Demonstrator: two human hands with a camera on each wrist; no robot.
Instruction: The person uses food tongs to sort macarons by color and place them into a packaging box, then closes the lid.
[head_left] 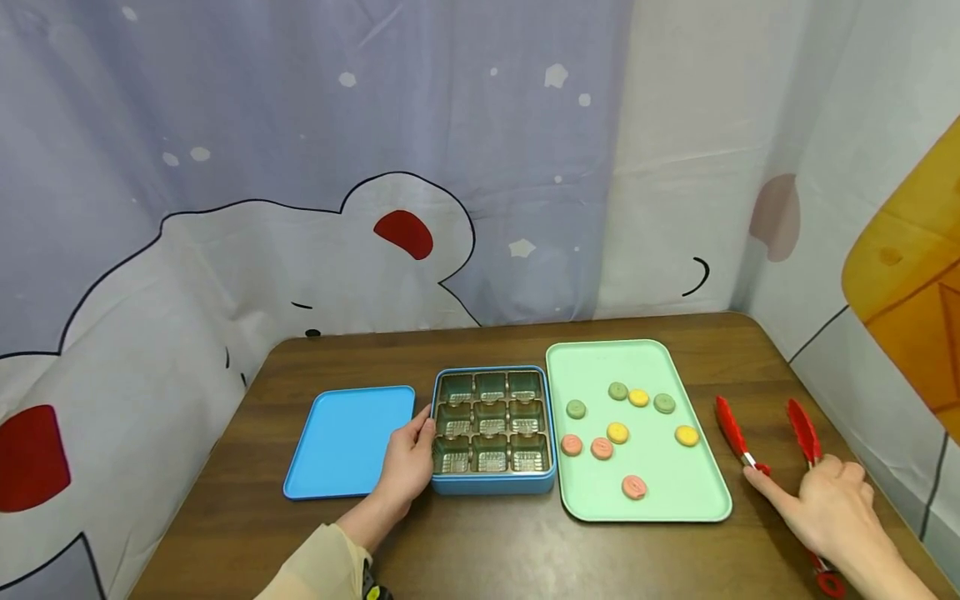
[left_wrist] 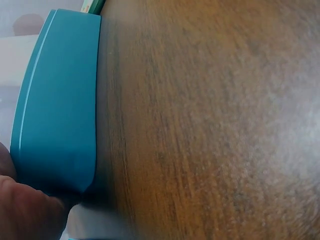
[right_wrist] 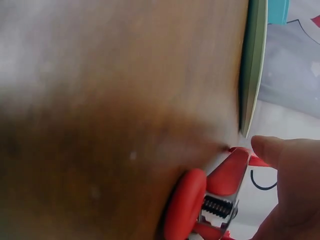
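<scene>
While beside tray (head_left: 675,492), tongs (head_left: 731,427) in right hand (head_left: 836,510)

The left grip (head_left: 408,462) is covering part of the blue lid's (head_left: 352,442) right edge beside it, and its wrist view's edges are cutting that grip off. The right grip (head_left: 836,504) is hiding the middle of the red tongs (head_left: 804,429) beneath it; the wrist view is cropping their lower end. Left of that grip, the table (right_wrist: 100,65) is blurring there, and the pink disc's (head_left: 633,487) surface pattern is looking too small to read.
</scene>
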